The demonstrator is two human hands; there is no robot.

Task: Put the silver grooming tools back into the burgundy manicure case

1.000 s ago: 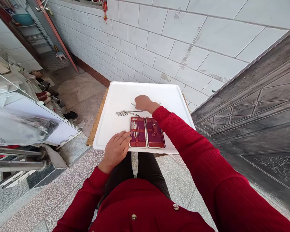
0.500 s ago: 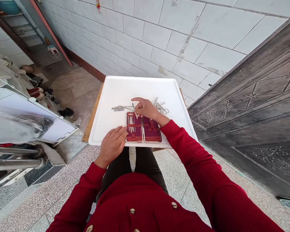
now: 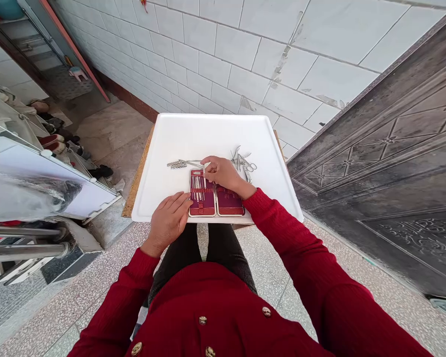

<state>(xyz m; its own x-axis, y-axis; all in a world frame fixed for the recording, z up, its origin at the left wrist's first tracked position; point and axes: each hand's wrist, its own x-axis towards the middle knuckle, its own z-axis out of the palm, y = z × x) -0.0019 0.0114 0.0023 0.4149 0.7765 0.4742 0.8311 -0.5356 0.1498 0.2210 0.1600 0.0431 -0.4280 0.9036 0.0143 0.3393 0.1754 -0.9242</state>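
Observation:
A manicure case (image 3: 202, 210) with a dark red and purple lining lies unfolded near the front edge of the white tabletop. Slim metal tools (image 3: 197, 190) sit side by side under a strap in its left half. My right hand (image 3: 225, 174) is over the case's upper part, pinching a slender flat metal manicure tool (image 3: 204, 169) upright between thumb and fingers. The lower end of that tool is at the row of tools; I cannot tell whether it is under the strap. My left hand (image 3: 170, 216) lies with fingers stretched out, fingertips at the case's left edge.
Nail clippers and other metal pieces (image 3: 177, 164) lie behind the case on the left. Small scissors (image 3: 250, 165) and more tools are in a heap behind my right hand. A tiled wall (image 3: 208, 54) rises beyond the white tabletop (image 3: 208, 131); a dark door (image 3: 386, 163) stands right.
My right hand has lowered the slender tool slightly toward the row in the case's left half. My left hand stays at the case's edge. The whole view has shifted a little.

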